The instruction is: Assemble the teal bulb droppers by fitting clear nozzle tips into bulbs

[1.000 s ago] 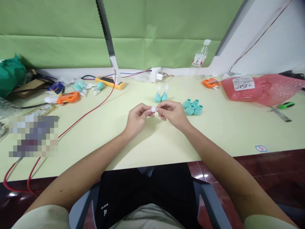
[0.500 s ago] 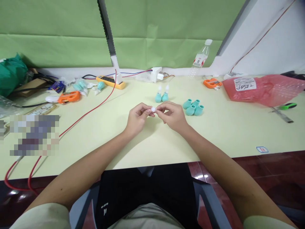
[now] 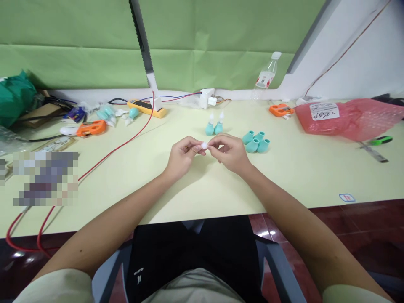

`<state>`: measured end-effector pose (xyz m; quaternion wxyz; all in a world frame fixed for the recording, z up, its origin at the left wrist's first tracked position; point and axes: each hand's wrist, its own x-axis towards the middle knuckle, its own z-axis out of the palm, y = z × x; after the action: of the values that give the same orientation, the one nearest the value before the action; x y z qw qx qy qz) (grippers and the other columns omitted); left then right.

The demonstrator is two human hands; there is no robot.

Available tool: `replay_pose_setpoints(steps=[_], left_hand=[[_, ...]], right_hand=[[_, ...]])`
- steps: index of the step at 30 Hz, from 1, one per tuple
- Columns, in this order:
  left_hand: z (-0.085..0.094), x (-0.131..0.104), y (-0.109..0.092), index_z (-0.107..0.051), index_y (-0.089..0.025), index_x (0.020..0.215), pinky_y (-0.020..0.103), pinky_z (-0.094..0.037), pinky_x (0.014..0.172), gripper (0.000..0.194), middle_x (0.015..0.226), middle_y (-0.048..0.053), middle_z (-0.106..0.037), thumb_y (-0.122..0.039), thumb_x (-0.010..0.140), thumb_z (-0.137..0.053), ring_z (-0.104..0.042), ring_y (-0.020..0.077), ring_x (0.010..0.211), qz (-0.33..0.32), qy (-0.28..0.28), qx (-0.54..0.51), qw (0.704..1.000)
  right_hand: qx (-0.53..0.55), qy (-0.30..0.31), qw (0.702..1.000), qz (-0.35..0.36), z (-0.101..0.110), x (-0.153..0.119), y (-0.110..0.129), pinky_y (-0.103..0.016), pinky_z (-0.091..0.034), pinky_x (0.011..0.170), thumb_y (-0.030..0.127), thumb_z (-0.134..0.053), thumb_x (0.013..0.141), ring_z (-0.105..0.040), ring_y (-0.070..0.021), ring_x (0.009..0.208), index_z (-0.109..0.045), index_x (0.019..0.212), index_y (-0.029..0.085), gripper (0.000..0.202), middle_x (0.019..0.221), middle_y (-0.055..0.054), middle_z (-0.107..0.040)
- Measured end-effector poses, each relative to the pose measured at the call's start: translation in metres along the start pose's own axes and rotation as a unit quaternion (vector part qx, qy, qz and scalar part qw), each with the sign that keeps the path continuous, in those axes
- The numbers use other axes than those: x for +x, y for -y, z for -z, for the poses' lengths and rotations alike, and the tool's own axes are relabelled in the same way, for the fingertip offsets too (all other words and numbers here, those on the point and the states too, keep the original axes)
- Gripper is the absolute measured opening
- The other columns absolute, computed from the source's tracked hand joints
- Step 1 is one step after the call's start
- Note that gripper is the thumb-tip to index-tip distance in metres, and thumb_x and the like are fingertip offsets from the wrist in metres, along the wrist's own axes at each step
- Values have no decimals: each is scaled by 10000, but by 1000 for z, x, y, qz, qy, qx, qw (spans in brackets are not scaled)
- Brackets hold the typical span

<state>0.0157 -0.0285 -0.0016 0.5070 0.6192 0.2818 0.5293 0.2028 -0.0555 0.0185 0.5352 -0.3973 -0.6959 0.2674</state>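
Note:
Between my two hands, low above the table, is a small white plastic piece (image 3: 204,145). My left hand (image 3: 183,158) pinches one side of it with thumb and fingers. From the other side my right hand (image 3: 232,155) has its fingertips closed on it. Most of the piece is hidden by fingers, so its full shape does not show. Just beyond the hands, two teal rubber bulbs (image 3: 209,128) stand upright with whitish translucent tips (image 3: 221,116) on top. To the right of my right hand, several teal bulbs (image 3: 263,146) with open necks sit in a cluster.
At the left lie a yellow multimeter (image 3: 147,108), an orange-handled tool (image 3: 92,128) and a red cable (image 3: 116,148). A clear bottle (image 3: 267,78), another orange tool (image 3: 281,110), a pink bubble-wrap bag (image 3: 342,124) and a green-handled tool (image 3: 381,141) are toward the right.
The white piece and my fingertips have shifted very slightly to the right. Both hands keep their pinch, and the bulbs stay where they were.

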Motion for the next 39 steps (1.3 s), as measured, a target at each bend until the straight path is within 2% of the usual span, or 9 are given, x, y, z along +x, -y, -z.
replay_pose_setpoints(steps=[3, 6, 11, 14, 17, 20, 26, 34, 39], left_hand=[[0, 0, -1, -725, -161, 913, 310, -573, 806, 290, 853, 57, -758, -433, 849, -804, -732, 159, 781, 6, 7, -11, 1000], [0, 0, -3, -724, -161, 907, 312, -570, 798, 283, 830, 56, -762, -426, 851, -804, -729, 160, 769, 10, 11, -17, 1000], [0, -2, -8, -734, -174, 892, 330, -572, 785, 266, 832, 50, -763, -428, 852, -801, -726, 168, 757, 2, 20, 1, 1000], [0, -3, -12, -753, -186, 891, 325, -564, 759, 244, 796, 45, -753, -426, 865, -788, -726, 173, 753, -13, 30, 32, 999], [0, -5, -13, -767, -197, 888, 330, -563, 746, 234, 813, 47, -756, -431, 877, -774, -727, 181, 758, -26, 46, 63, 997], [-1, -7, -13, -771, -202, 894, 332, -562, 744, 231, 838, 50, -763, -432, 896, -751, -727, 184, 767, -33, 66, 79, 994], [-3, -7, -14, -752, -188, 896, 314, -555, 741, 230, 791, 47, -749, -417, 911, -741, -725, 174, 761, -32, 69, 69, 995], [-10, -5, -25, -715, -159, 971, 356, -599, 806, 342, 829, 66, -764, -481, 871, -775, -744, 185, 776, 17, 87, -53, 995], [-9, -5, -22, -709, -156, 952, 357, -598, 798, 345, 842, 71, -774, -473, 849, -800, -744, 181, 758, 28, 78, -55, 995]], right_hand=[[-34, 6, 999, 41, 2, -1, 0, -297, -462, 551, 240, -714, 874, -602, -181, 775, -747, 868, 219, 40, 869, -62, -672], [-28, 11, 999, 33, 3, -2, 2, -311, -458, 567, 281, -738, 876, -595, -195, 782, -763, 857, 235, 56, 855, -68, -672], [97, 27, 993, -53, 6, 1, 6, -303, -436, 448, 391, -804, 842, -545, -149, 605, -752, 812, 212, 189, 807, -58, -645], [182, 80, 972, -121, 12, 5, 3, -284, -434, 404, 412, -865, 783, -530, -118, 510, -711, 791, 185, 275, 725, -27, -639], [233, 133, 947, -178, 17, 8, -4, -255, -435, 398, 407, -909, 735, -550, -119, 514, -699, 830, 169, 331, 659, -4, -629], [268, 157, 927, -212, 19, 9, -10, -231, -415, 386, 374, -943, 689, -541, -108, 508, -690, 835, 159, 363, 651, -3, -645], [285, 128, 926, -213, 14, 9, -8, -212, -380, 368, 344, -966, 642, -539, -97, 496, -672, 773, 158, 372, 686, -17, -669], [336, 154, 906, -205, 18, 10, 0, -203, -386, 404, 360, -922, 719, -616, -135, 598, -669, 822, 166, 335, 709, -27, -686], [325, 145, 911, -208, 17, 10, 2, -206, -397, 413, 348, -906, 740, -600, -123, 593, -651, 828, 171, 323, 744, -26, -688]])
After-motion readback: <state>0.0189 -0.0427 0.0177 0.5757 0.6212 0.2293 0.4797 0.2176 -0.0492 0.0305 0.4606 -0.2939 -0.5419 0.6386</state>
